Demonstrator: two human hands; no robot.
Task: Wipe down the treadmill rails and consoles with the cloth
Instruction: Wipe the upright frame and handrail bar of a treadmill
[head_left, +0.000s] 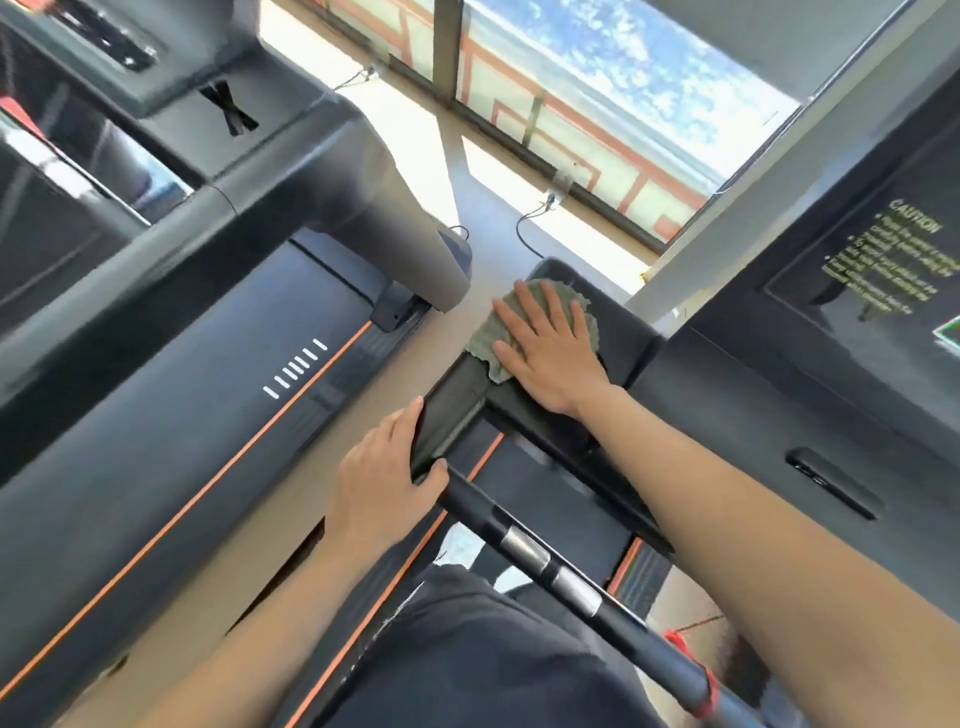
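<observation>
Beside the sunlit gym window (597, 73), the grey-green cloth (483, 338) is pressed flat under the straight-fingered right hand (550, 358) on the left corner of the console (623, 327), from which the handrail (449, 410), gripped by the nearer left hand (382, 467), is seen running back toward the person.

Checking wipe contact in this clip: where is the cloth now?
Head view, just right of centre: the grey-green cloth lies on the treadmill console corner, pressed flat under the right hand, just beyond the handrail the left hand grips.
</observation>
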